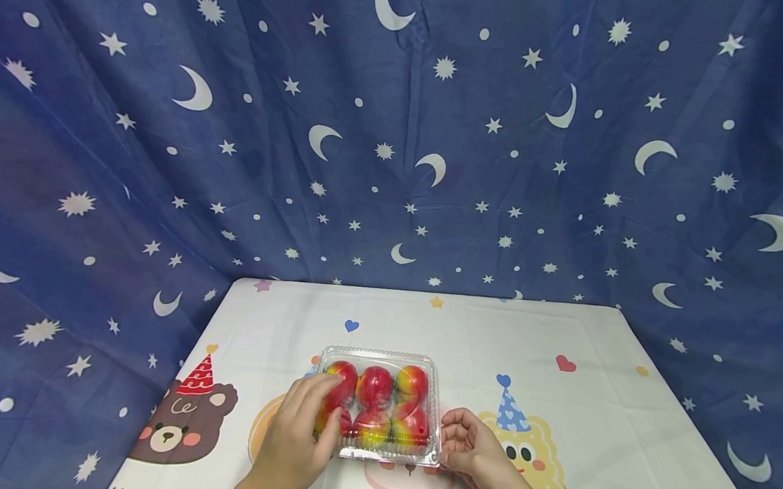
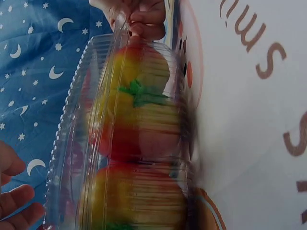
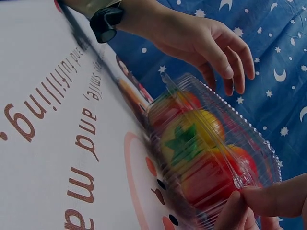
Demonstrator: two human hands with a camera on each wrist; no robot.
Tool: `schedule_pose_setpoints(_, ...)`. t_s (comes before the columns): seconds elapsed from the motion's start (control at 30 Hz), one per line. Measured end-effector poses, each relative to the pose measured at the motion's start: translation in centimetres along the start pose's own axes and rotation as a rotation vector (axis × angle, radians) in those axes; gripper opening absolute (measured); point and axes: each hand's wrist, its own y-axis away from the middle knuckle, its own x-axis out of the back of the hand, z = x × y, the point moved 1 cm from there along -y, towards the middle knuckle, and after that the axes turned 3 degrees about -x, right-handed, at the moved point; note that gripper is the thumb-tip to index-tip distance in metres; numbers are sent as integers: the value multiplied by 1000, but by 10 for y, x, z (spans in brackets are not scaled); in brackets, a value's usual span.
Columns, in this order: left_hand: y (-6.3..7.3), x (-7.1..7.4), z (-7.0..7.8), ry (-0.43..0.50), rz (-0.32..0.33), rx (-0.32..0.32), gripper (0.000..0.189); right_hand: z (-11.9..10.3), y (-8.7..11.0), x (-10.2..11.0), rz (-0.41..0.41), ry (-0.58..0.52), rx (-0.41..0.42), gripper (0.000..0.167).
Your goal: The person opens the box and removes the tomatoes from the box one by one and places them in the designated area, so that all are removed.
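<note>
A clear plastic clamshell box (image 1: 433, 390) stands on the table with its lid down. Inside are several round red-and-yellow fruits (image 1: 373, 387); the wrist views show green leafy tops on some. My right hand (image 1: 473, 450) is at the box's front right corner, and in the right wrist view its thumb and finger (image 3: 273, 197) pinch the lid's edge. Over the left side of the box hovers my left hand (image 1: 301, 427), its fingers loosely bent. In the right wrist view the left hand (image 3: 206, 43) appears apart from the lid and holds nothing.
A white tablecloth (image 1: 498, 334) printed with a bear, hearts and lettering covers the table. Behind it and along the sides hangs a dark blue curtain (image 1: 364, 202) with moons and stars. A black band with a small device (image 3: 106, 24) sits on the left wrist.
</note>
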Motion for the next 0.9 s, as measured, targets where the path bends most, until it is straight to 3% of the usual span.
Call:
schedule_pose_setpoints(0.2,2,3,-3,49,-7,95,58,0,0,0,0,-2,-1,56)
schedule_pose_setpoints(0.4,1,8,-6,62,15,138,70,0,0,1,-13,-4,7,55)
schedule_pose_setpoints(0.5,1,11,-7,86,11,189,73,1,0,1,-12,-6,2,56)
schedule_pose_setpoints(0.67,2,16,-10,157,-1,280,75,1,-1,2,-9,-6,0,56)
schedule_pose_setpoints(0.9,4,21,-15,246,2,339,73,1,0,1,-17,-8,16,56)
